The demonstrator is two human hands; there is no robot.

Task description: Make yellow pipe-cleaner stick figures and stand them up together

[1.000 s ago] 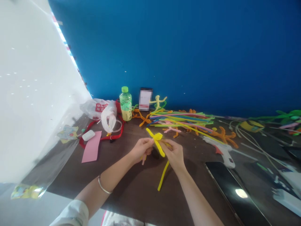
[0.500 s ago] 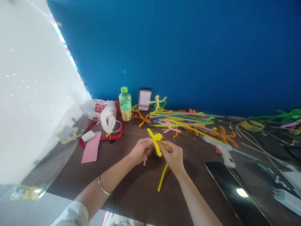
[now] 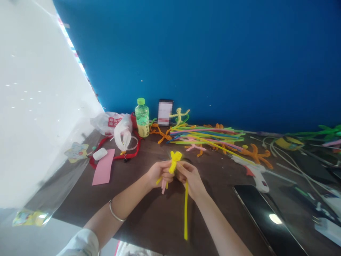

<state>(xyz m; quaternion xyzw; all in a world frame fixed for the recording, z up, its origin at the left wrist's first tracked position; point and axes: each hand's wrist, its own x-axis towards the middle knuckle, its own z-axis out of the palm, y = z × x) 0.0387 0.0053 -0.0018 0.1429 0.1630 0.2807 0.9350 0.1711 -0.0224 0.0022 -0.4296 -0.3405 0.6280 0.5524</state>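
Between my hands is a small yellow pipe cleaner figure [image 3: 175, 160], held above the middle of the dark table [image 3: 149, 220]. My left hand [image 3: 161, 173] pinches its left side, and short yellow and pink stem ends poke out below those fingers. On the other side, my right hand [image 3: 190, 177] has its fingertips closed against the figure. A long yellow pipe cleaner [image 3: 185, 213] hangs down from under my right hand. Fingers cover the figure's lower part.
Behind my hands lies a pile of coloured pipe cleaners [image 3: 207, 135]. A green-capped bottle [image 3: 142, 119] and a plastic bag [image 3: 106, 122] stand at back left, near a pink paper [image 3: 103, 169]. Rightward lie a glue gun [image 3: 257, 174], a large phone [image 3: 266, 213] and cables.
The yellow figure has turned, and its long arms no longer stick out as before. My right hand has moved slightly down and left, and the long yellow pipe cleaner now hangs straighter and lower.
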